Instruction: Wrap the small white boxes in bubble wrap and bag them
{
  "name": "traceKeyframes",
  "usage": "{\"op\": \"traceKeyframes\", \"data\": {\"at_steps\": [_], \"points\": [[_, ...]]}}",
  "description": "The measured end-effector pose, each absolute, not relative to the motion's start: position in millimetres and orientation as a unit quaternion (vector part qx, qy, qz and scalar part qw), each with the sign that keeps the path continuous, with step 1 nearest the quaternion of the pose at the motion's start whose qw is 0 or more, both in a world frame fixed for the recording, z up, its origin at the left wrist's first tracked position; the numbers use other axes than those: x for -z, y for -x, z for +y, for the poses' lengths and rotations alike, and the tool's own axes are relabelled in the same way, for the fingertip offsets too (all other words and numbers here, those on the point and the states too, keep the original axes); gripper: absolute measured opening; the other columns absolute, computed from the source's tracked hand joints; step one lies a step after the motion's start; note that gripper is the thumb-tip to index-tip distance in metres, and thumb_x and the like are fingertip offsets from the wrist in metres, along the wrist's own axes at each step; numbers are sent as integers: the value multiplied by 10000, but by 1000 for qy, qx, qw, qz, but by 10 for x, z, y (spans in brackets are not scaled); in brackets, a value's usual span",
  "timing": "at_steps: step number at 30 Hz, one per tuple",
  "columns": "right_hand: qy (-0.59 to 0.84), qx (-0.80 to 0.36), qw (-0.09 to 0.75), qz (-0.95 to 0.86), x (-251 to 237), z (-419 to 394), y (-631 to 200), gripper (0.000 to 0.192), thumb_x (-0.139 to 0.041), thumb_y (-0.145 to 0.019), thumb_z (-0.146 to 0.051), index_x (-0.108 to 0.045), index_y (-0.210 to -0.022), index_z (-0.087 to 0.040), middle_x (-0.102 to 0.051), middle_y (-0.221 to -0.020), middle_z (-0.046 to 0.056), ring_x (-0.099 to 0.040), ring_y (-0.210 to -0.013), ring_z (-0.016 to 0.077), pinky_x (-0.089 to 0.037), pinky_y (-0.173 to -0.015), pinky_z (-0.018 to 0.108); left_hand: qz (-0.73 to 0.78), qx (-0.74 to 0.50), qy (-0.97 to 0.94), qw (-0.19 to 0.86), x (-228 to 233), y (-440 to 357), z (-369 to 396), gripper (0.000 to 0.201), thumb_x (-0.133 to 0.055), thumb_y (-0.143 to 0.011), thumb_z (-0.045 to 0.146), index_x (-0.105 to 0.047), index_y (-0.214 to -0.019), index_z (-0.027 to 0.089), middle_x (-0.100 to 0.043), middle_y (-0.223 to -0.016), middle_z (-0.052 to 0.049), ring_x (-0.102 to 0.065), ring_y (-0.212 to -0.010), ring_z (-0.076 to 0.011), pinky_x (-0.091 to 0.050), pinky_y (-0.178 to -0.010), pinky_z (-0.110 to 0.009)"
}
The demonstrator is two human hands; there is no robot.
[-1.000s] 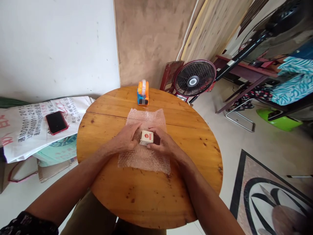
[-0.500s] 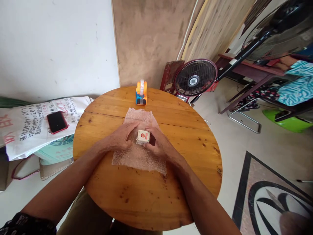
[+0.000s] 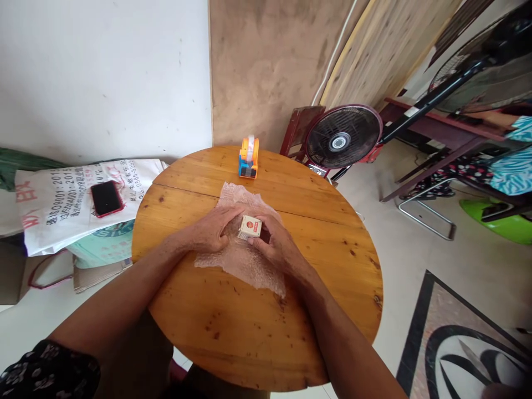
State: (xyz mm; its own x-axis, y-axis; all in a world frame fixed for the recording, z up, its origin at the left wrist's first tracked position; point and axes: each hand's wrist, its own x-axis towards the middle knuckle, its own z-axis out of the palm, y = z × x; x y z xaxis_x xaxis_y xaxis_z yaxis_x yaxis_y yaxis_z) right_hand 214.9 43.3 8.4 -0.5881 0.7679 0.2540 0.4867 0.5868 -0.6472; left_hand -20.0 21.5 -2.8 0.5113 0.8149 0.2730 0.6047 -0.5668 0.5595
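Note:
A small cream cardboard box (image 3: 250,226) with a red round mark stands over a sheet of bubble wrap (image 3: 233,271) on the round wooden table (image 3: 332,266). My right hand (image 3: 276,241) grips the box from its right side, thumb at the near face and fingers behind. To the left of the box, my left hand (image 3: 210,230) rests on the wrap, thumb and fingers apart, holding nothing that shows. Its fingertips come close to the box's far side and are partly hidden.
An orange and blue tape dispenser (image 3: 248,158) stands toward the table's far edge. Left of the table, a phone (image 3: 107,198) lies on a white printed sack (image 3: 66,194). A fan (image 3: 343,138) stands beyond the table at the right. Another person's patterned clothing (image 3: 513,169) shows at far right.
The view has swung a little left, so everything sits farther right. The box is turned slightly, and the bubble wrap has skewed under my hands. My right hand still grips the box.

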Motion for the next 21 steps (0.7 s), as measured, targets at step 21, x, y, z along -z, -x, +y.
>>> {"op": "traceKeyframes", "data": {"at_steps": [21], "points": [[370,-347,248,-825,-118,419,-2124,757,-668,-803,-299,-360,-1491,-230,-613,-1339,104,-607,-1164,307,-464,-1006,468,381,-245,-858,243,-275,236,82,831,-519,-690,117,-333,-1495,206,-427,-1528,-96,-419,-1377,-339,-341,-1145,-510]]}}
